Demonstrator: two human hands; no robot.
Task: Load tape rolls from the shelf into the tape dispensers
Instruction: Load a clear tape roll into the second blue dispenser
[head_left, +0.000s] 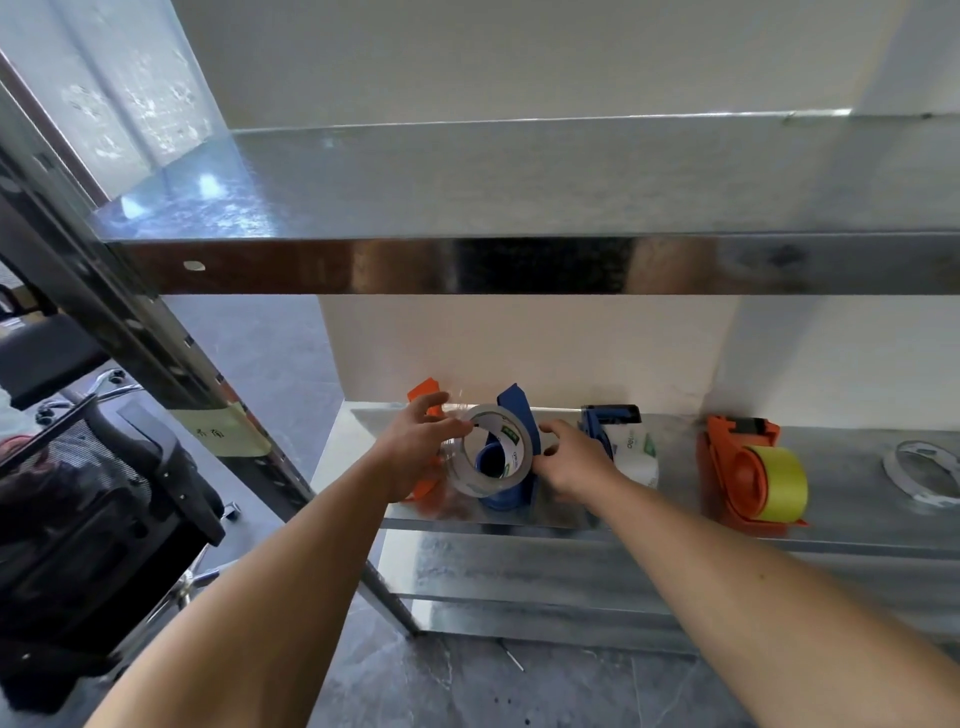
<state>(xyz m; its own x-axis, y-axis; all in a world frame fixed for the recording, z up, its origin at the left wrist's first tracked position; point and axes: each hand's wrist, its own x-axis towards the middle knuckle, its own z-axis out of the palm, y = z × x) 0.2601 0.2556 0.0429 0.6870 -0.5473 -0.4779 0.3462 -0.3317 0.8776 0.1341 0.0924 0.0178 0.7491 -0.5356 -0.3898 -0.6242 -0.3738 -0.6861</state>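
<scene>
A grey stone floor ran under me, an office chair (78, 493) stood off to my left, and ahead rose a metal shelf (857, 483) against a pale wall. Nearest in, my two bare forearms reached forward to the shelf's left end.

My left hand (415, 447) held the clear tape roll (493, 449) by its left rim — the thumb lay across the top edge of the roll, and the other fingers curled behind it, where I could not make them out. My right hand (571, 460) gripped the blue dispenser (511, 467) from its right side, the fingers bent around the upright plate. The roll stood on edge with its hole facing me, and through that hole I saw the dispenser's blue hub. So the roll lay right in front of the hub, its axis running almost in line with it; I judged the push called for was straight back, away from me, and the left hand was the one placed to give it.

How far the roll already sat on the hub I could not tell. An orange dispenser (426, 400) was mostly hidden behind my left hand. Further right stood a second blue dispenser (610, 421) with a white roll (639, 457) partly behind my right wrist, then an orange dispenser with yellow tape (753, 475), and a loose roll (924, 478) cut off at the frame's edge.
</scene>
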